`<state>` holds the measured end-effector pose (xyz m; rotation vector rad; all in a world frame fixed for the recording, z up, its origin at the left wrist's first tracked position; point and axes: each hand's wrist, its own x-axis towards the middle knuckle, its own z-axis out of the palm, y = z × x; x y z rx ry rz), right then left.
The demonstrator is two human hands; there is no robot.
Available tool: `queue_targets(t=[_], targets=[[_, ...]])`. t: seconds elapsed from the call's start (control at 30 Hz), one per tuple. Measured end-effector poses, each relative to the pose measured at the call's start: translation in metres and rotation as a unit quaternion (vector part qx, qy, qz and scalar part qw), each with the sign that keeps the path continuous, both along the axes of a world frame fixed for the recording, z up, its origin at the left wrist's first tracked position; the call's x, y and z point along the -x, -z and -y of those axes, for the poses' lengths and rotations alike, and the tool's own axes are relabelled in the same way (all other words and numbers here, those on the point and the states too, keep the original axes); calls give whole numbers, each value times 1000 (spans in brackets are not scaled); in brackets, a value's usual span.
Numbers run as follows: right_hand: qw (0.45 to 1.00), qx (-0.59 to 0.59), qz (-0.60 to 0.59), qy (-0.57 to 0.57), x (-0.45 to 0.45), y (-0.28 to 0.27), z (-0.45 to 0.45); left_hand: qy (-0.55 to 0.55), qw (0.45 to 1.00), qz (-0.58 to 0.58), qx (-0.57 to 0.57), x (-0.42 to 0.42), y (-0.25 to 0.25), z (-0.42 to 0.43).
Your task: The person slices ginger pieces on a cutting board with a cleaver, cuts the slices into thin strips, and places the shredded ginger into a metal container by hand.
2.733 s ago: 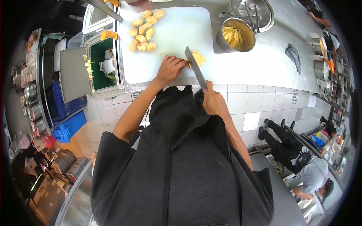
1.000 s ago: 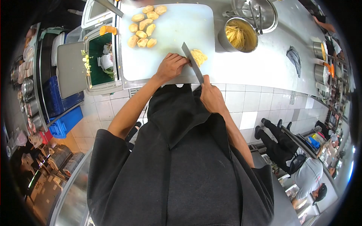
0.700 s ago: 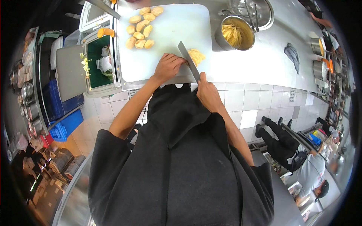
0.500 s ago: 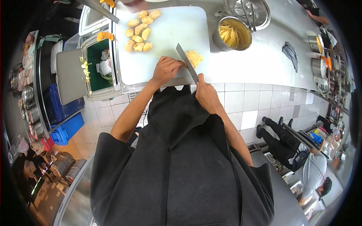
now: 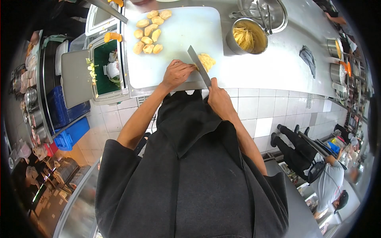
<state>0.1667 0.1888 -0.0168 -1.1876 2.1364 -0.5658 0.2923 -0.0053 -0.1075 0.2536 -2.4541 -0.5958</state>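
Compared with the earliest view, the knife (image 5: 199, 66) and the left hand (image 5: 177, 74) have shifted a little to the left across the cutting board (image 5: 182, 35), farther from its right edge, and the pile of cut strips (image 5: 206, 62) shows more fully beside the blade. The pile is pale yellow, thin and loosely heaped, lying on the near right part of the board, just to the right of the knife. The left fingers are bent and drawn close together at the left side of the blade; they cover what lies beneath them, so I cannot tell how firmly they grip it. The right hand (image 5: 219, 97) is closed around the knife's handle, and the blade slants away from it toward the upper left. At the board's upper left, eleven peeled pieces (image 5: 150, 29) sit in a loose cluster, smooth, rounded and yellow-tan, well apart from the strips. Right of the board, a metal pot (image 5: 259, 48) holds more yellow strips (image 5: 244, 39), longer and tangled, against its left side. Just beyond the pot is a metal bowl (image 5: 279, 16) with tongs (image 5: 270, 20) across it.
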Motion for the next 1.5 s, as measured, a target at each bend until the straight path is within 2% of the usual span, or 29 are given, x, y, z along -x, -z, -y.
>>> queue_targets(t=[0.3, 0.47, 0.6, 0.67, 0.8, 0.87, 1.03, 1.13, 1.5], targets=[[1000, 22, 3, 6, -1, -1, 0, -15, 1000, 14, -3, 4, -10, -2], [999, -11, -36, -20, -6, -4, -5, -15, 1000, 23, 14, 3, -10, -2], [995, 8, -96, -24, -18, 4, -16, -14, 999, 39, 21, 2, -5, -2], [995, -73, -57, -46, -18, -1, -11, -1, 999, 30, 28, 3, -3, -2], [997, -10, -70, -33, -13, 6, -13, 0, 999, 32, 28, 5, -6, 0], [997, -11, -77, -30, -9, 6, -13, -2, 1000, -25, -5, 8, -14, -2], [994, -30, -96, -44, -4, 5, -8, 0, 1000, -6, -8, 6, -13, -2], [994, 7, -97, -58, -4, 3, -6, -1, 1000, -3, 6, 5, -12, -1], [999, -18, -38, -26, 0, -6, -1, -14, 999, 5, 49, 2, -9, -1]])
